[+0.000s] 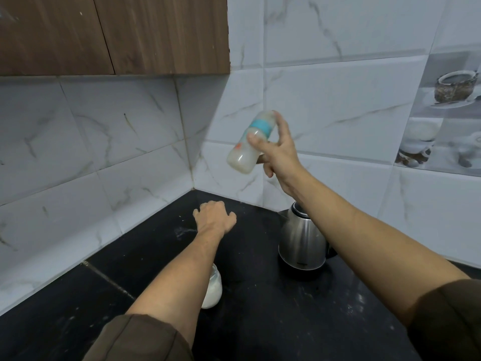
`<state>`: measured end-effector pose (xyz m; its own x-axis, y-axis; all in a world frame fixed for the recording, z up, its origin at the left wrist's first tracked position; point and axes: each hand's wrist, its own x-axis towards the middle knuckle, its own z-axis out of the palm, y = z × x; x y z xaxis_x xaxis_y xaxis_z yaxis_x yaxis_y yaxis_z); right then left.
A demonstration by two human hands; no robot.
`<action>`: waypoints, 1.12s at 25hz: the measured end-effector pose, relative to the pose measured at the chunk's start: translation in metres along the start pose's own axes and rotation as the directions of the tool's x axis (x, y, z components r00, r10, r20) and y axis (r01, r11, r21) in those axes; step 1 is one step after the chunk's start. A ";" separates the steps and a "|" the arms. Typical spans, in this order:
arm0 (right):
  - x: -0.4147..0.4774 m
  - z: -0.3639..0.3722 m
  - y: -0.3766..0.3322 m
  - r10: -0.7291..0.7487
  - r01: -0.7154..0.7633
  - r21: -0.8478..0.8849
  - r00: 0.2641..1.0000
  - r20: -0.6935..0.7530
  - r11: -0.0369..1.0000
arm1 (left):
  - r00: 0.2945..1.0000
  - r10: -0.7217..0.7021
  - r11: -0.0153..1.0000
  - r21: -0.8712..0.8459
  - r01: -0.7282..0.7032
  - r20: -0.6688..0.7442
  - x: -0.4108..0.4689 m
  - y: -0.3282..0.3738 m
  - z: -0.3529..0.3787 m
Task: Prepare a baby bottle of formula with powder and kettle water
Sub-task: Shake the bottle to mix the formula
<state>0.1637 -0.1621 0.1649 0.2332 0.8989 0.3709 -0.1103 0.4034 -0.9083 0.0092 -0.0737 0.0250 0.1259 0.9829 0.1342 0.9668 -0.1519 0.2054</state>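
While the right hand grips the tilted, milky baby bottle up high, the left hand hovers loosely curled, empty. The kettle stands near right.

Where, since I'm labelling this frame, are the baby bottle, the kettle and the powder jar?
baby bottle [240, 158]: head view, on the milky lower body.
kettle [303, 238]: head view, on the steel side wall.
powder jar [214, 291]: head view, on its white-filled lower side.
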 end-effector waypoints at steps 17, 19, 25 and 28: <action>0.017 -0.006 -0.008 0.110 -0.011 0.350 0.958 -0.265 0.937 | 1.000 0.004 1.000 0.002 -0.004 -0.018 0.004 0.000 0.003; 0.008 -0.006 -0.007 0.074 -0.058 0.200 0.995 -0.073 0.978 | 1.000 0.004 1.000 -0.002 -0.004 -0.009 0.004 0.001 0.003; 0.012 -0.006 -0.008 0.120 -0.064 0.333 0.982 -0.149 0.941 | 0.999 0.021 1.000 -0.007 -0.021 -0.025 0.006 0.006 0.002; 0.013 -0.004 -0.013 0.148 -0.121 0.310 0.987 -0.065 0.943 | 1.000 0.018 1.000 0.000 -0.018 -0.019 0.005 0.007 0.000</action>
<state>0.1722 -0.1561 0.1807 0.2769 0.9356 0.2190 -0.4318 0.3248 -0.8415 0.0165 -0.0695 0.0272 0.1386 0.9779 0.1564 0.9644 -0.1692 0.2032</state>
